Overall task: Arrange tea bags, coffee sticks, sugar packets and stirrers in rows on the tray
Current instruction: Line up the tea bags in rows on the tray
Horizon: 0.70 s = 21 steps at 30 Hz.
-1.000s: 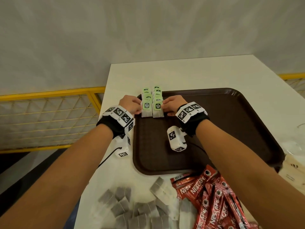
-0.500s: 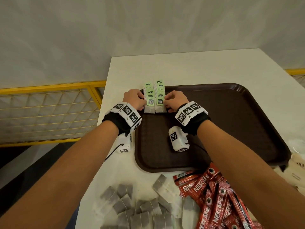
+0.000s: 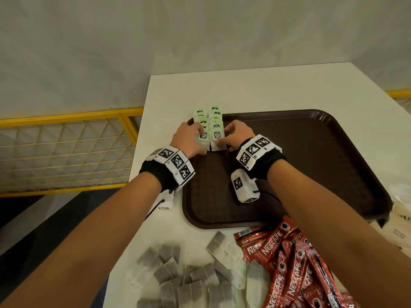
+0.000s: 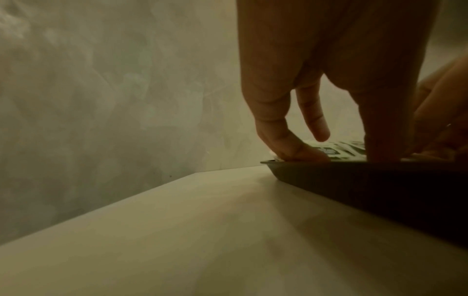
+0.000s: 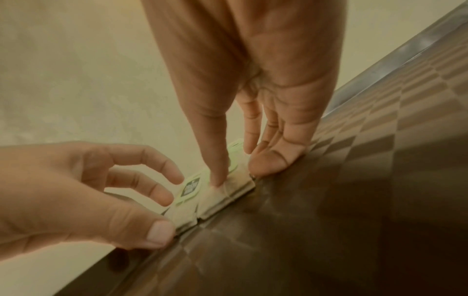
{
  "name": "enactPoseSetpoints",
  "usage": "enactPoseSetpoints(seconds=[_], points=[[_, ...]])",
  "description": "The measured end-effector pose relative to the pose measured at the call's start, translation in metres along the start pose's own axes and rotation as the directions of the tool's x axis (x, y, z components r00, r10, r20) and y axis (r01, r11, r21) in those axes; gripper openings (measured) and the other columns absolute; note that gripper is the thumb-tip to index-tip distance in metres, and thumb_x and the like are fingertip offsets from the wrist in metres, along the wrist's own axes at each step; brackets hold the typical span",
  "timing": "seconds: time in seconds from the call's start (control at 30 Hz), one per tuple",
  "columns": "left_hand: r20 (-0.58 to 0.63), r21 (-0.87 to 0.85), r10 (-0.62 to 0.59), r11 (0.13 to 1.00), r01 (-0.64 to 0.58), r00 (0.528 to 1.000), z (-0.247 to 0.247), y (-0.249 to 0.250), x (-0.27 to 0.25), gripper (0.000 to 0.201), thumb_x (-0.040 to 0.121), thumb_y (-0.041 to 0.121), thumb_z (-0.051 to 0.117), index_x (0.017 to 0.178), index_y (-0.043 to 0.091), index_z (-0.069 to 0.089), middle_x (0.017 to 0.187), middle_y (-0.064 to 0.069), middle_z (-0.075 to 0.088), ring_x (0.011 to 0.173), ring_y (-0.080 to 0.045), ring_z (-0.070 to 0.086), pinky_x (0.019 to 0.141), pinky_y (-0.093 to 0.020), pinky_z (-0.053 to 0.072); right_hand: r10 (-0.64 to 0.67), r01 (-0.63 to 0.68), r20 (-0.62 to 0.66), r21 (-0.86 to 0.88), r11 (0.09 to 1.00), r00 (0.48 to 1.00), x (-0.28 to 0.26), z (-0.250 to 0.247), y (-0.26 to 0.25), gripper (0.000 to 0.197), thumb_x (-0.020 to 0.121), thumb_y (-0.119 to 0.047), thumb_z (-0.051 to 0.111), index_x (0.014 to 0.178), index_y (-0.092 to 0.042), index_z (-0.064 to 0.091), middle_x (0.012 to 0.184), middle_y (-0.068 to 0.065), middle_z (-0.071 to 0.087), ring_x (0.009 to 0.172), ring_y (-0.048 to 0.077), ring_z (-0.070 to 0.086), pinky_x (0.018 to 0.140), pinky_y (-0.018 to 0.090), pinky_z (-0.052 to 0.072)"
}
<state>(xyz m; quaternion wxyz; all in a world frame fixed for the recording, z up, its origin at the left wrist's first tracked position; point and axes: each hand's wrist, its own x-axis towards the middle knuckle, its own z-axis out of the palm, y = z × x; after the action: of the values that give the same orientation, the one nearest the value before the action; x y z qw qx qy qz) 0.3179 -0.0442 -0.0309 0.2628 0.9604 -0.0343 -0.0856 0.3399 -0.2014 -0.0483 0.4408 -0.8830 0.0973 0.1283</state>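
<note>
Two rows of green-tagged tea bags (image 3: pixel 209 127) lie overlapped at the far left corner of the brown tray (image 3: pixel 311 163). My left hand (image 3: pixel 201 141) rests on the nearest bag of the left row (image 5: pixel 188 188); its thumb touches that bag's near edge and its fingers arch loosely over the tag. My right hand (image 3: pixel 223 140) is against the right row (image 5: pixel 238 186), thumb pressing down on the nearest bag, straight fingers along its outer side. From the left wrist the left fingers (image 4: pixel 288 144) touch the tea bags (image 4: pixel 336 149) just over the tray rim (image 4: pixel 354 180).
Loose grey tea bags (image 3: pixel 182 278) and red coffee sticks (image 3: pixel 289 263) are heaped on the white table (image 3: pixel 266 90) in front of the tray. White packets (image 3: pixel 400 218) lie at the right edge. A yellow railing (image 3: pixel 66 147) runs left of the table; a wall stands behind.
Both hands stay at the nearest tea bags; their fingers have shifted slightly onto the bags and their edges. The head view has moved a little.
</note>
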Motion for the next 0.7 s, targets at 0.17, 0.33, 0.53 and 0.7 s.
enactPoseSetpoints(seconds=[0.17,0.33,0.53,0.7], points=[[-0.008,0.032,-0.023,0.999,0.023,1.000,0.0041,0.0020,0.0028,0.047,0.072,0.018,0.078,0.114,0.014,0.056,0.121,-0.012,0.045,0.106,-0.029,0.051,0.079,-0.025,0.035,0.037,-0.036,-0.022,0.027,0.999,0.999,0.0018,0.0018,0.0038,0.046,0.073,-0.020,0.079,0.108,-0.011,0.052,0.109,0.009,0.062,0.092,0.023,0.065,0.079,0.038,0.056],[-0.025,0.015,-0.032,0.999,0.032,0.999,0.0065,0.0019,0.0033,0.047,0.073,0.018,0.078,0.114,0.012,0.055,0.123,-0.014,0.044,0.109,-0.031,0.050,0.080,-0.024,0.033,0.054,-0.052,-0.014,0.092,0.994,0.998,0.0024,0.0015,0.0020,0.042,0.077,-0.017,0.076,0.109,-0.009,0.051,0.096,0.008,0.060,0.070,0.020,0.062,0.062,0.030,0.055],[-0.042,-0.006,-0.053,0.999,0.053,0.998,0.0059,0.0026,0.0035,0.048,0.074,0.019,0.077,0.115,0.010,0.054,0.124,-0.015,0.042,0.111,-0.031,0.048,0.079,-0.024,0.031,0.042,-0.039,-0.025,0.122,0.992,0.999,0.0024,0.0014,0.0006,0.037,0.078,-0.016,0.075,0.106,-0.009,0.051,0.100,0.010,0.063,0.071,0.022,0.065,0.063,0.030,0.058],[-0.034,-0.002,-0.052,0.999,0.052,0.998,0.0061,0.0020,0.0035,0.050,0.074,0.020,0.077,0.116,0.010,0.053,0.124,-0.015,0.042,0.110,-0.030,0.047,0.079,-0.024,0.031,0.007,-0.003,-0.039,0.104,0.995,0.999,0.0027,0.0034,-0.0010,0.032,0.079,-0.016,0.074,0.103,-0.010,0.053,0.102,0.009,0.063,0.073,0.021,0.065,0.060,0.026,0.056]])
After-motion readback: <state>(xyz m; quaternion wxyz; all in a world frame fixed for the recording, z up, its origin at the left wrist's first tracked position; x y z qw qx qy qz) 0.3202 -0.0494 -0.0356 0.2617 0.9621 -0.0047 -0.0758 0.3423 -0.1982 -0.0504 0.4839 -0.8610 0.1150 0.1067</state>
